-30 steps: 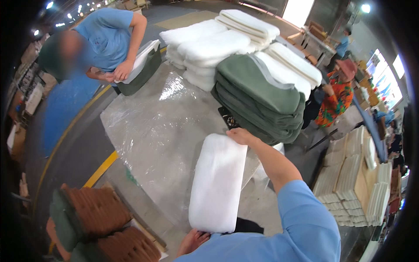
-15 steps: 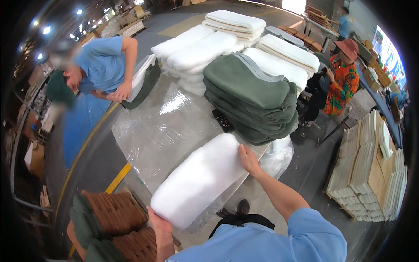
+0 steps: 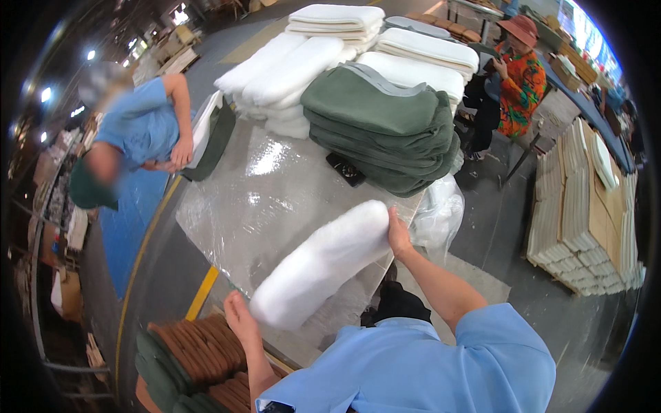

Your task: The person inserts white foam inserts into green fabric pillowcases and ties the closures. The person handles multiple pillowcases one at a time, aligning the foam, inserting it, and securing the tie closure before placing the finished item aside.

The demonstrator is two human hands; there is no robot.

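Note:
A long white padding piece (image 3: 320, 265) with rounded ends lies slantwise over the near part of a plastic-covered table (image 3: 241, 199), tilted so that its face looks narrower. At its far right end is my right hand (image 3: 399, 234), closed on the edge with the fingertips partly hidden. My left hand (image 3: 242, 323) is beside the near left end, fingers stretched out and not wrapped round the padding; whether it touches is hard to tell. Beyond, a stack of dark green fabric covers (image 3: 375, 131) stands on the table, a small black object (image 3: 344, 169) against its base.
White padding stacks (image 3: 289, 72) fill the table's far side. Brown and green cushions (image 3: 200, 347) are piled at my lower left. A co-worker in blue (image 3: 148, 124) handles a green cover at left; another person (image 3: 516, 76) sits at right near stacked pale panels (image 3: 578, 206).
The padding has tilted and shows a narrower face. My left hand's fingers have straightened away from its near end. My right hand stays at the far end. The view has shifted.

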